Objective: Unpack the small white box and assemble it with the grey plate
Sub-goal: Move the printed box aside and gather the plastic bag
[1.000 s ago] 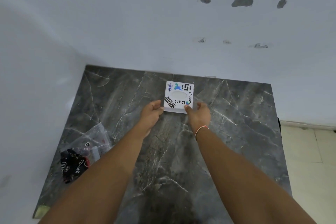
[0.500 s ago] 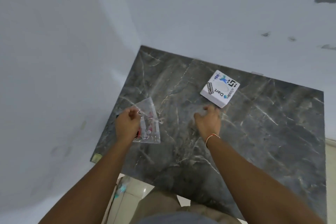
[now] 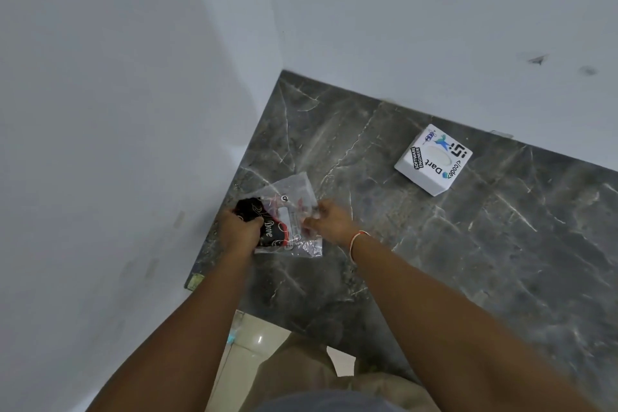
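Note:
A small white box covered in stickers lies alone on the dark marble tabletop, near the back wall. At the table's left edge lies a clear plastic bag holding a black and red item. My left hand grips the black item at the bag's left side. My right hand pinches the bag's right edge. No grey plate is visible.
White walls meet in a corner behind the table's left end. Light floor tiles show below the table's near edge, beside my lap. A small green tag sits at the table's near-left corner.
Both hands left the white box and moved left to the plastic bag. My view swung left, so the box now sits at the right.

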